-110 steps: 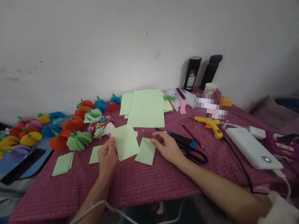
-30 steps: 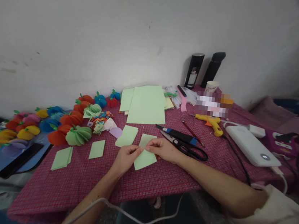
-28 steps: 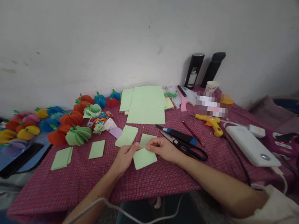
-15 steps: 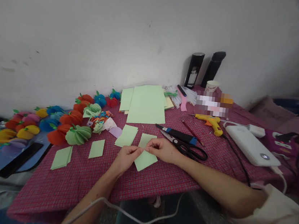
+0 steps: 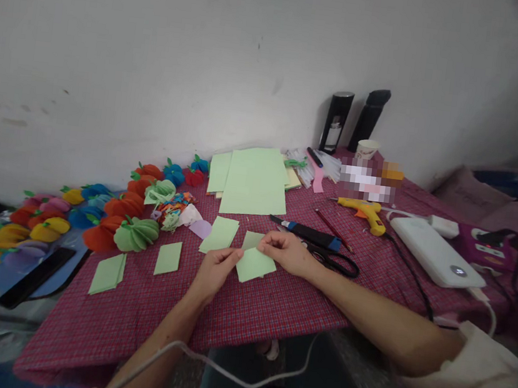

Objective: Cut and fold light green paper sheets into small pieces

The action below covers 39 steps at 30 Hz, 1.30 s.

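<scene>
Between my two hands are light green paper pieces [image 5: 254,265], tilted above the tablecloth. My left hand [image 5: 215,272] pinches their left corner between thumb and forefinger. On the far right corner, my right hand [image 5: 290,254] is closed in a pinch too. Another green piece [image 5: 252,240] lies just behind, partly covered by my right hand. A small stack of green rectangles [image 5: 218,235] rests beyond my left hand, and a single green rectangle [image 5: 168,258] lies to its left. Black-handled scissors [image 5: 335,263] sit by my right wrist, their blades mostly hidden.
Paper pumpkins [image 5: 136,233] crowd the left side. Large green sheets [image 5: 257,181] lie near the wall. A utility knife [image 5: 311,234], a yellow glue gun [image 5: 363,213], a red pencil [image 5: 334,229] and a white power bank [image 5: 435,253] occupy the right. A white cable [image 5: 240,384] hangs in front.
The green paper pieces between my hands have turned and come up flatter. My right hand has shifted slightly right, and my hands are a little farther apart.
</scene>
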Each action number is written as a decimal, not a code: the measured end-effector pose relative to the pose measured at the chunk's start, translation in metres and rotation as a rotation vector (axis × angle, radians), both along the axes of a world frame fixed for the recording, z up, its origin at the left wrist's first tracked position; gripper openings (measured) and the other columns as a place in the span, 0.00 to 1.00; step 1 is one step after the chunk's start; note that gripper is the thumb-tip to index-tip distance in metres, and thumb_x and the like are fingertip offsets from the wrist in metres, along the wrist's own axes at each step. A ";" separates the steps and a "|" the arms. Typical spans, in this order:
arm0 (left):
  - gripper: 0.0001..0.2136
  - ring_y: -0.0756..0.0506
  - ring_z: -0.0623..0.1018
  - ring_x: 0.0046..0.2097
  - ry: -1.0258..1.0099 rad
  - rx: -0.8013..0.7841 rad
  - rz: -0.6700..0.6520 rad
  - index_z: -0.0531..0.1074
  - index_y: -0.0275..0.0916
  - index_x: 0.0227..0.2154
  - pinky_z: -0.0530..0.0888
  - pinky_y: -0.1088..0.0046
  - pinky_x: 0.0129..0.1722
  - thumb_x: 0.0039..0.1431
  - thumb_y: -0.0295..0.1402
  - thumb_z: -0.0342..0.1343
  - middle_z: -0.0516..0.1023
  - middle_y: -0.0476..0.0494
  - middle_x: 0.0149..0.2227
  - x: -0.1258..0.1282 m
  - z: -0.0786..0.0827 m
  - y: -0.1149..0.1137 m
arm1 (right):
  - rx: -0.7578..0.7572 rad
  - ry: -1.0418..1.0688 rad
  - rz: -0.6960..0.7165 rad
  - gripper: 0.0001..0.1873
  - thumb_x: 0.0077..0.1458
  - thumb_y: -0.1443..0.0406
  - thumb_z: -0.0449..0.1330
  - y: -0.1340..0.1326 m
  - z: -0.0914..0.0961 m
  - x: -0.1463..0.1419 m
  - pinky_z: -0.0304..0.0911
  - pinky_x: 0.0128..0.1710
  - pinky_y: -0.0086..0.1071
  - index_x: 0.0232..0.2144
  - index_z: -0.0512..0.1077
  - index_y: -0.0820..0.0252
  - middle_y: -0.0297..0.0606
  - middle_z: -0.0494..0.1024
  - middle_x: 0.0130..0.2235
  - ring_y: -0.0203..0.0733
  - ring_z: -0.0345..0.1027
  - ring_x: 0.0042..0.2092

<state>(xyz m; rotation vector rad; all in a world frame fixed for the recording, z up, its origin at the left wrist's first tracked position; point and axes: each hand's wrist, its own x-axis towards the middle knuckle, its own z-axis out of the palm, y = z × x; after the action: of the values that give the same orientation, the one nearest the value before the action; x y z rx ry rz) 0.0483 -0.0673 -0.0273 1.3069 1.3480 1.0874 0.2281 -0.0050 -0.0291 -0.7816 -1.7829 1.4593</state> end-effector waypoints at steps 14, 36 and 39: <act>0.18 0.53 0.59 0.23 0.096 0.013 -0.045 0.67 0.33 0.19 0.57 0.78 0.23 0.52 0.45 0.49 0.61 0.53 0.18 -0.004 -0.002 0.001 | -0.107 0.023 0.015 0.15 0.46 0.55 0.57 0.000 0.000 -0.002 0.49 0.20 0.24 0.22 0.65 0.63 0.27 0.63 0.18 0.29 0.53 0.20; 0.18 0.54 0.56 0.23 0.139 0.006 -0.105 0.61 0.35 0.17 0.55 0.79 0.22 0.53 0.44 0.48 0.57 0.54 0.18 -0.004 0.003 0.001 | -0.118 -0.105 0.048 0.17 0.47 0.54 0.57 0.007 -0.002 0.003 0.46 0.15 0.22 0.18 0.62 0.62 0.26 0.63 0.15 0.26 0.52 0.15; 0.18 0.54 0.57 0.23 0.098 -0.034 -0.109 0.64 0.34 0.18 0.56 0.79 0.22 0.53 0.44 0.48 0.59 0.53 0.19 -0.002 0.002 0.001 | -0.103 -0.123 0.046 0.17 0.47 0.55 0.57 0.007 -0.003 0.003 0.46 0.14 0.22 0.18 0.62 0.62 0.26 0.63 0.15 0.26 0.52 0.15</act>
<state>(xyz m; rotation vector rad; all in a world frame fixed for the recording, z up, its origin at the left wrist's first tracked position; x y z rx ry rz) 0.0458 -0.0660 -0.0249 1.4068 1.3448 0.9332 0.2316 0.0022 -0.0322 -0.9054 -1.8397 1.5737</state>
